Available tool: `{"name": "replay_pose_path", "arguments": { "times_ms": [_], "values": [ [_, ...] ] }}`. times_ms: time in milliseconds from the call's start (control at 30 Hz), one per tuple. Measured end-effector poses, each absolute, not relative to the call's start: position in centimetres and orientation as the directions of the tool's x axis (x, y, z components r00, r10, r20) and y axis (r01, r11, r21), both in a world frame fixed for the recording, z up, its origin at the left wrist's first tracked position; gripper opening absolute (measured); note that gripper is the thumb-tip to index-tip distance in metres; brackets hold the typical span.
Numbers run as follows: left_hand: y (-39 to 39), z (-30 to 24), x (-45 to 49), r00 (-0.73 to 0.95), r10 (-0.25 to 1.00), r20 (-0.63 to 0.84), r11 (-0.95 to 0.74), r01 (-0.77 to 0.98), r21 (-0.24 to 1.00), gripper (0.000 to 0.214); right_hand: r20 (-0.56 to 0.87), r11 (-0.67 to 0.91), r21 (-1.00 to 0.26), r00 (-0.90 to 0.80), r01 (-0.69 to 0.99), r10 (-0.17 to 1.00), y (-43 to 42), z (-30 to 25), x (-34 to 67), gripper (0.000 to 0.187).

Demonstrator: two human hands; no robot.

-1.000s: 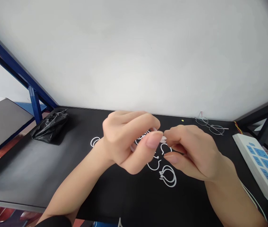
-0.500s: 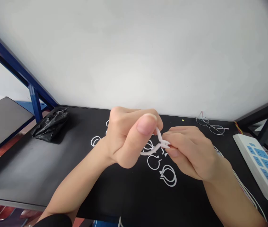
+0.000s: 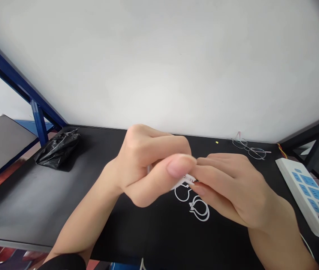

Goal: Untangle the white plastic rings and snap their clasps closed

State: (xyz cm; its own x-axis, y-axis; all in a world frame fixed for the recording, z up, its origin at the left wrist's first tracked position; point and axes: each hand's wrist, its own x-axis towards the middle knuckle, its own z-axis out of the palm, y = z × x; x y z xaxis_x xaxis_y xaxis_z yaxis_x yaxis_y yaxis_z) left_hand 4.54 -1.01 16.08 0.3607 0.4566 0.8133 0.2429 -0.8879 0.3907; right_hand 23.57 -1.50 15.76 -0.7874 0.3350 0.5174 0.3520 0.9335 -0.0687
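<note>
Both hands meet above the table, working on one white plastic ring with a notched clasp. My left hand is closed, its fingers curled round the ring and the thumb pressing near the clasp. At the clasp ends, my right hand pinches with thumb and forefinger. Most of the held ring is hidden behind my left thumb and fingers. Below them lie similar loose white rings: a single open one and an overlapping pair.
A black table runs along a pale wall. A crumpled black plastic bag sits at the left. Eyeglasses rest at the back right, near a white power strip with blue sockets. A blue metal frame stands at the left.
My left thumb has come down and right over the ring, which is now mostly covered. My right hand has shifted slightly lower, still pinching at the clasp.
</note>
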Motion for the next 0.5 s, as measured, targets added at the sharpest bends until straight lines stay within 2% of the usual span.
{"name": "replay_pose_path", "arguments": {
  "times_ms": [333, 500],
  "values": [
    [-0.9, 15.6, 4.5, 0.368, 0.458, 0.809, -0.886, 0.261, 0.383, 0.054, 0.465, 0.864, -0.129, -0.740, 0.487, 0.487, -2.7, 15.9, 23.8, 0.025],
    [-0.8, 15.5, 4.6, 0.382, 0.455, 0.805, -0.889, 0.237, 0.391, 0.054, 0.411, 0.850, -0.175, -0.748, 0.496, 0.521, -3.4, 16.5, 23.8, 0.035]
  ]
}}
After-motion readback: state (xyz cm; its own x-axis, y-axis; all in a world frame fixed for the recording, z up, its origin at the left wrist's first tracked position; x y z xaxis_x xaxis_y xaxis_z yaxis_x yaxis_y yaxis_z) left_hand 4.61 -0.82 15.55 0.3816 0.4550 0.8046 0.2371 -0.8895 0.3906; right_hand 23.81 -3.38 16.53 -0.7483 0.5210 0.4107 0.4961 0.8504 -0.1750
